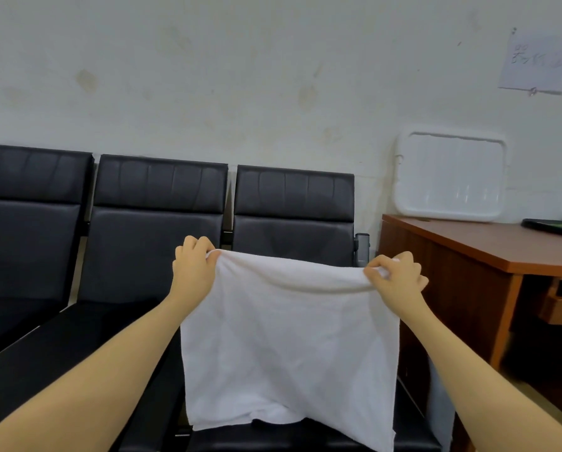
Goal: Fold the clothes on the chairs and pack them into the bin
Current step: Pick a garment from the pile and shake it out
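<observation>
- White cloth (289, 340) hangs in the air over the right-hand chair (294, 203), held up by its top edge, with the bottom hem bunching just above the seat.
- Left hand (193, 265) is pinched shut on the top left corner; right hand (398, 277) is pinched shut on the top right corner, and the two are held well apart.
- Top edge sags a little between the two grips, so it looks like the cloth is being spread out ahead of a fold.
- To do this well, I'd say pull the corners apart until that sag goes, keep both at one level, and let the cloth hang straight before bringing the corners together.
- Lower hem is rumpled and uneven; a light shake should free it, or the fold will trap creases.
- No bin shows anywhere, so nothing can be said of what is packed in it.
- Pale plastic tray or lid (449, 177) leans upright against the wall on the wooden desk (501, 246); nothing sits in it, and whether it belongs to the bin I cannot tell.
</observation>
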`<state>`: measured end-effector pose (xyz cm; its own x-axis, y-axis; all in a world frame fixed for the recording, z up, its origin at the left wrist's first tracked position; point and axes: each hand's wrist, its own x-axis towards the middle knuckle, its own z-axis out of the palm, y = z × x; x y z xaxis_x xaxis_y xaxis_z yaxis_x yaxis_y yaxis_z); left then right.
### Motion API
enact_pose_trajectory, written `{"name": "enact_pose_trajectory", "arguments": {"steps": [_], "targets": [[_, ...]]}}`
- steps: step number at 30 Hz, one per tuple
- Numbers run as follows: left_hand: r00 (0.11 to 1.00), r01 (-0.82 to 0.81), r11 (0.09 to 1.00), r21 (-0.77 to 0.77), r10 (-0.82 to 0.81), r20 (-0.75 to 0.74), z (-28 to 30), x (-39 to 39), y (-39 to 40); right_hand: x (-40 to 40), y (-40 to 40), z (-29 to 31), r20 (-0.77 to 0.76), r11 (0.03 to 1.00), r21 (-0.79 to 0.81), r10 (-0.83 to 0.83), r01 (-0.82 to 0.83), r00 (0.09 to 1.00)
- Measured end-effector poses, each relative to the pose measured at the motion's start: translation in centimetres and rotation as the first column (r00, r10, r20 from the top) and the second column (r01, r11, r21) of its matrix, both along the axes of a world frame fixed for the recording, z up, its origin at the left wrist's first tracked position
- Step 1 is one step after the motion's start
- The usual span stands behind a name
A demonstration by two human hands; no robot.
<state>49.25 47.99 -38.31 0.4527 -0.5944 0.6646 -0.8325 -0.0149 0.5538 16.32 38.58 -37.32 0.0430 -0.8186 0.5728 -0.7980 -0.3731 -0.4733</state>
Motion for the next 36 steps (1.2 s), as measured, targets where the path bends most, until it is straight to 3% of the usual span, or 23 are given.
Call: {"name": "enact_pose_trajectory", "arguments": {"steps": [7,16,23,28,30,36], "targets": [[0.973,0.09,0.987,-0.133,-0.116,-0.199,1.1,-1.5,-0.2,0.5,-0.3,1.4,0.226,0.998,-0.056,0.024,-0.011,0.974],[0.904,0.02,0.997,-0.069,-0.047,-0.426,1.3,-1.2,-8.0,4.4,-7.6,0.8,0.376,0.998,0.049,-0.042,0.026,0.926],[0.881,-0.079,0.98,-0.185,-0.018,-0.472,7.6,-0.9,-16.0,7.6,-14.5,6.4,0.491,0.996,-0.07,-0.013,0.054,0.871],[0.897,-0.074,0.944,-0.323,-0.079,-0.435,10.6,-1.0,-16.8,7.9,-14.7,9.1,0.541,0.962,-0.273,0.16,-0.007,0.826],[0.908,-0.078,0.938,-0.336,-0.072,-0.412,10.1,-1.0,-16.2,7.5,-14.2,8.9,0.508,0.953,-0.3,0.193,-0.038,0.839],[0.901,-0.113,0.969,-0.218,0.008,-0.433,3.4,-0.5,-12.4,5.3,-11.8,3.5,0.418,0.978,-0.167,0.184,-0.124,0.89]]}}
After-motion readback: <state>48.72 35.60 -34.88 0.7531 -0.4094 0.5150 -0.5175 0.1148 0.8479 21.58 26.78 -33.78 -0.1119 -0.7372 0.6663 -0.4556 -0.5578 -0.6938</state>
